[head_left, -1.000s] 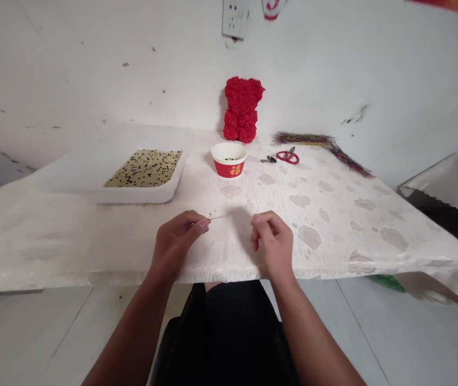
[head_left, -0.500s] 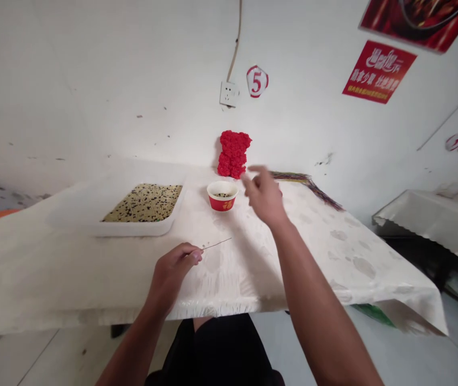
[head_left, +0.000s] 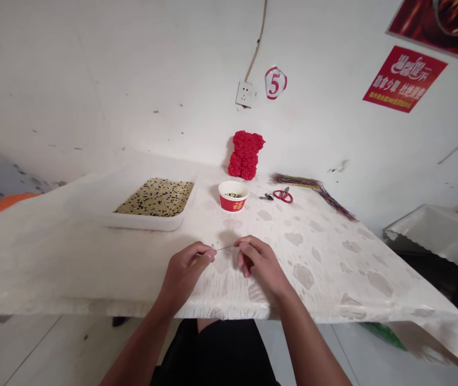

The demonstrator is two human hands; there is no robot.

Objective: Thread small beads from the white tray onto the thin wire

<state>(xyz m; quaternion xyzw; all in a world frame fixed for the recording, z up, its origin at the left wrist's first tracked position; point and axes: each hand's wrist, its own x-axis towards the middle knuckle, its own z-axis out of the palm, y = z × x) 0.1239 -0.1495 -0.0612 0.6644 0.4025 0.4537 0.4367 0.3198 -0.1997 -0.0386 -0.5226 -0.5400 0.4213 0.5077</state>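
Observation:
My left hand [head_left: 192, 269] pinches one end of a thin, stiff wire [head_left: 224, 247] just above the tablecloth. At its other end, my right hand [head_left: 258, 260] has thumb and forefinger closed on the tip; whether a bead is also in that pinch, I cannot tell. Beyond both hands stands a red and white paper bowl [head_left: 233, 197] with small dark and pale beads inside. To its left lies a white plastic tray [head_left: 148, 221] holding a patterned layer of gold and black beads [head_left: 156, 197].
Behind the bowl, a red bear figure [head_left: 246, 155] stands against the wall. Red-handled scissors [head_left: 283, 195] and a small dark metal tool [head_left: 267, 197] lie right of the bowl. A bundle of coloured wires [head_left: 313, 185] stretches along the table's back right.
My right hand has come down and back from beside the bowl to the wire's free end, uncovering the scissors. My left hand keeps its pinch. The camera view has shifted slightly.

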